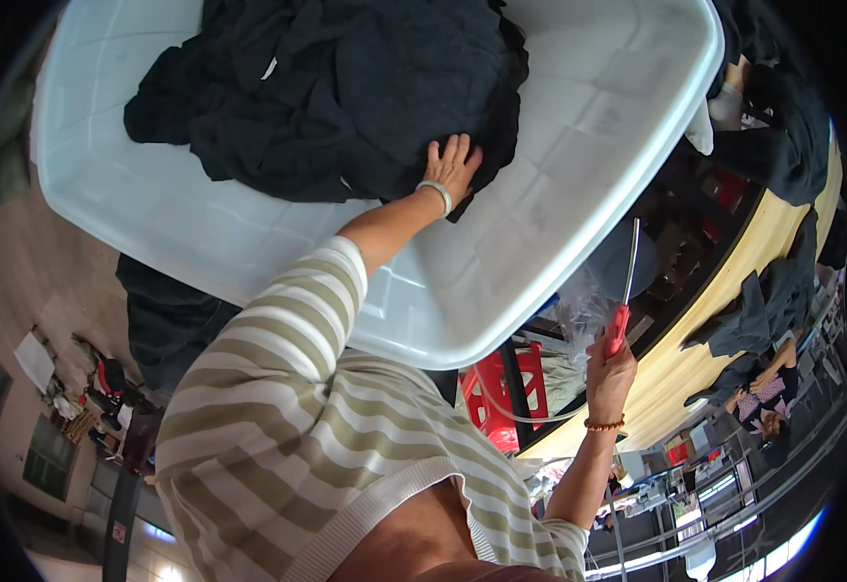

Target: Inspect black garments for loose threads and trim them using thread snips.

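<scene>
A pile of black cloth garments (pixel 346 97) lies in a large white plastic tub (pixel 578 194) in front of me. My left hand (pixel 453 172), with a pale bangle at the wrist, rests on the pile's near right edge. Its fingers are spread over the fabric, not wrapped round it. Right of the tub, my right hand (pixel 610 376) is closed round a red-handled tool (pixel 618 328) with a long thin metal shaft pointing up and away. A pale hose (pixel 530 419) curves down beside that hand; where it joins is hidden.
A light wooden table (pixel 671 373) with a black garment (pixel 767 306) on it curves along the right. Under it stand a red plastic stool (pixel 506 398) and clear plastic bags (pixel 583 310). Another person (pixel 770 398) is at the far right. Dark cloth (pixel 171 320) hangs below the tub's left side.
</scene>
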`<state>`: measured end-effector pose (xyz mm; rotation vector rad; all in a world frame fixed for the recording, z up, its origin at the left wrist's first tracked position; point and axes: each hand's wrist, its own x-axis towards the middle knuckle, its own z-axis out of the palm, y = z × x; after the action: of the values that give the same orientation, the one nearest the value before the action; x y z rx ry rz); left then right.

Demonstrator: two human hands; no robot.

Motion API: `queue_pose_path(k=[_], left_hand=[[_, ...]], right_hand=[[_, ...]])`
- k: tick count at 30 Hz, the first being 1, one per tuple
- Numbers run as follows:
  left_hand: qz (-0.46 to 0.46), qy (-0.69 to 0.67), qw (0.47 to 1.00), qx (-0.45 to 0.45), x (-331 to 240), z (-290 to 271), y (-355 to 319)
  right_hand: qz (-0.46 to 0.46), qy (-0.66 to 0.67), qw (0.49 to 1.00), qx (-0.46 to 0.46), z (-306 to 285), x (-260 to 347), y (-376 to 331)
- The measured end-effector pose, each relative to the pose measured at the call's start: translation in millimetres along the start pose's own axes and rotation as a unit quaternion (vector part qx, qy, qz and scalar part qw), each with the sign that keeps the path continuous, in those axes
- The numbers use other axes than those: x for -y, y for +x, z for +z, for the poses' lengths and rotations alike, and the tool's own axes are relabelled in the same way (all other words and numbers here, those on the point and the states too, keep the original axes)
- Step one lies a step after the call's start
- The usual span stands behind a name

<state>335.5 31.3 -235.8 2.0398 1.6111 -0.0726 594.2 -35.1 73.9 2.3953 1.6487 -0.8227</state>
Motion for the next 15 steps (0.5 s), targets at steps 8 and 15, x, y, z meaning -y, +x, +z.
queue_pose_path(k=[8,15], left_hand=[[-0.255,-0.508,0.802,-0.185,108.5,-81.6,61.4],[-0.221,-0.706,0.668,-0.085,268.9,-234.5,16.3]], right_hand=[[-0.027,-0.005,0.999,0.019,-0.6,88.0,3.6],[-0.137,-0.073,0.988,0.022,25.4,152.2,20.5]])
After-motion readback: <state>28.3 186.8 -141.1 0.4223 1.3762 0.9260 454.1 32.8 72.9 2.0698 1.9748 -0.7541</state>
